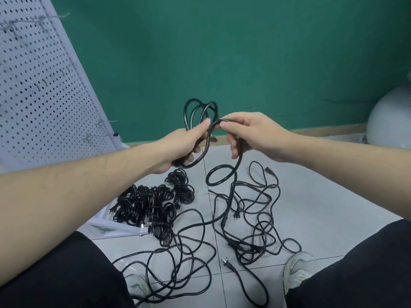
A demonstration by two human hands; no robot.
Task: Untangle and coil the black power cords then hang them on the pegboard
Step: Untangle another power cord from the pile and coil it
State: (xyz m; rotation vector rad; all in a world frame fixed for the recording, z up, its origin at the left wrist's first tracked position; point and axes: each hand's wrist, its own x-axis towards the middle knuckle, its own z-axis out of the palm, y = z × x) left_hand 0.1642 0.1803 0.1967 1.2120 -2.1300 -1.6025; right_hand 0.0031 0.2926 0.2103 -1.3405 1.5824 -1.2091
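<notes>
My left hand [184, 145] grips several loops of a black power cord [200, 110] that stand up above its fingers. Close beside it, my right hand [246, 134] pinches the same cord where it bends into another loop. From there the cord hangs down to a tangle of loose black cords [246, 221] spread over the grey floor tiles. A pile of coiled black cords [153, 203] lies to the left, below my left hand. The white pegboard [37, 85], with a few metal hooks, leans at the far left.
My knees in black trousers and two pale shoes [300, 270] frame the cords at the bottom. A green wall rises behind. A white bracket [115, 230] lies under the coiled pile. A pale grey round object [389, 123] sits at the right edge.
</notes>
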